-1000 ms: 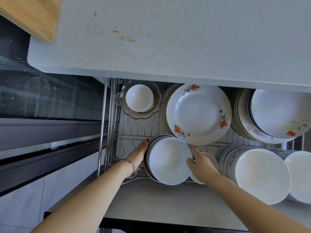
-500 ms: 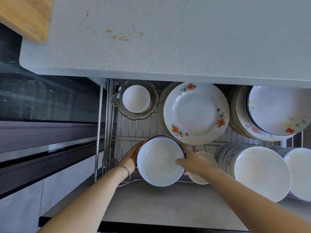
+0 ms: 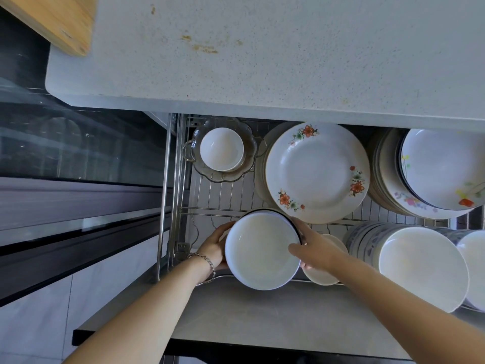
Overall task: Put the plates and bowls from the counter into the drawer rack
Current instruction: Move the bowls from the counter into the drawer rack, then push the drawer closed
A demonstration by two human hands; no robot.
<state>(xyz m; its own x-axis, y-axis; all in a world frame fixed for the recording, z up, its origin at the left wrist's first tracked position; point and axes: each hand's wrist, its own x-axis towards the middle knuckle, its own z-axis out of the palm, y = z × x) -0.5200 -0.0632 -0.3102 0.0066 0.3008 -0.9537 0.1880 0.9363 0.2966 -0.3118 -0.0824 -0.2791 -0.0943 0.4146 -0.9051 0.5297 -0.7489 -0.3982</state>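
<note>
A stack of white bowls (image 3: 261,250) with dark rims sits in the front left part of the wire drawer rack (image 3: 223,198). My left hand (image 3: 215,245) holds the stack's left side, and my right hand (image 3: 312,248) grips its right rim with the thumb over the edge. Behind it stands a stack of flowered plates (image 3: 315,172). A small white bowl (image 3: 221,149) lies in a glass dish (image 3: 249,143) at the back left. The speckled counter (image 3: 262,53) above shows no dishes.
More flowered plates (image 3: 441,169) fill the back right, and stacked patterned bowls (image 3: 420,266) the front right. A small cream bowl (image 3: 322,277) sits under my right hand. A wooden board (image 3: 57,19) overhangs the counter's left corner. The drawer's grey front panel (image 3: 262,319) lies below my arms.
The bowl stack has shifted a little to the left in the rack with both hands on it. My right thumb now lies over the top bowl's rim.
</note>
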